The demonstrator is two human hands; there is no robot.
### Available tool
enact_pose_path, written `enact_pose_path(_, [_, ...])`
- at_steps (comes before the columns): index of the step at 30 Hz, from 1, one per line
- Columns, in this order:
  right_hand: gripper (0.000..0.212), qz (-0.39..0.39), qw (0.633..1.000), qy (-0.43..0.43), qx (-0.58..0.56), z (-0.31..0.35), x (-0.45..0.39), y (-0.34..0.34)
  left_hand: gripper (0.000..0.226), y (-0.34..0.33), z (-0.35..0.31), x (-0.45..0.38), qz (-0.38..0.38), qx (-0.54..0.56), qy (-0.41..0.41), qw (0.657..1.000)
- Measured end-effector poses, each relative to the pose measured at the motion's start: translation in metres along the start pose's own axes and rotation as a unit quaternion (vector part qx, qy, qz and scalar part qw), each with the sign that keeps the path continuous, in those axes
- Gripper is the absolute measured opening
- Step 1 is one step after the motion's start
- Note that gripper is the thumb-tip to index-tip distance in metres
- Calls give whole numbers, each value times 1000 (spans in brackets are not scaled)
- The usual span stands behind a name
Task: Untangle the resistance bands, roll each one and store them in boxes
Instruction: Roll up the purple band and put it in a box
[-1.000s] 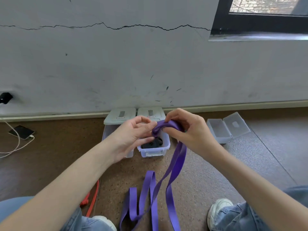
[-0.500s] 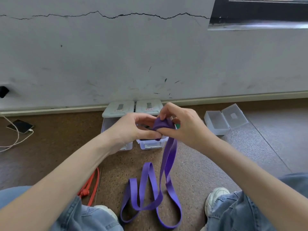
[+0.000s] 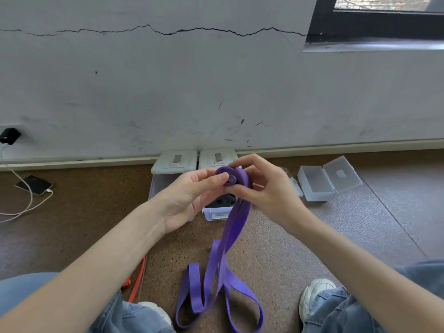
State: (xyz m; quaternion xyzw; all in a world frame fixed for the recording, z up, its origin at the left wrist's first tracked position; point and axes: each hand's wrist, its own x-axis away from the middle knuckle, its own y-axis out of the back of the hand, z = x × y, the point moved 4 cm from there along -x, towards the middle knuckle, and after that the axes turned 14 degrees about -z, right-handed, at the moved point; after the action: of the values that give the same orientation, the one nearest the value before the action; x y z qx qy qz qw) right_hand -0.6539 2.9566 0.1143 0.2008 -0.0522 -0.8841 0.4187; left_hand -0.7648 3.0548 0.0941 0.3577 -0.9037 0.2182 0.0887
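Note:
A purple resistance band (image 3: 230, 239) hangs from both hands, its top wound into a small roll and its loose loops lying on the floor between my shoes. My left hand (image 3: 189, 195) pinches the roll's left face with thumb and fingers. My right hand (image 3: 266, 188) curls round the roll from the right and above. Behind the hands stand two white boxes with raised lids: the right box (image 3: 216, 213) holds a rolled black band, the left box (image 3: 156, 186) is mostly hidden by my left hand. An orange band (image 3: 138, 280) lies by my left knee.
A small clear box (image 3: 314, 186) with its lid open sits on the floor at the right. A phone (image 3: 33, 185) on a charging cable lies at the far left near the wall. The wall runs just behind the boxes. My shoes (image 3: 317, 294) frame the band's loops.
The roll has grown and now shows its spiral face. The hanging length is shorter and its floor loops have drawn in and shifted. Both hands stay at the roll.

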Motion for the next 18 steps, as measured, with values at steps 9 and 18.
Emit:
enact_pose_path(9, [35,198,922,178,281,4,3,-2,20,-5,-8,4,58,-474,-141,867])
enact_pose_path(18, [35,4,993,58,100,9,-9,14,39,3,-15,3,-4,-197,-76,977])
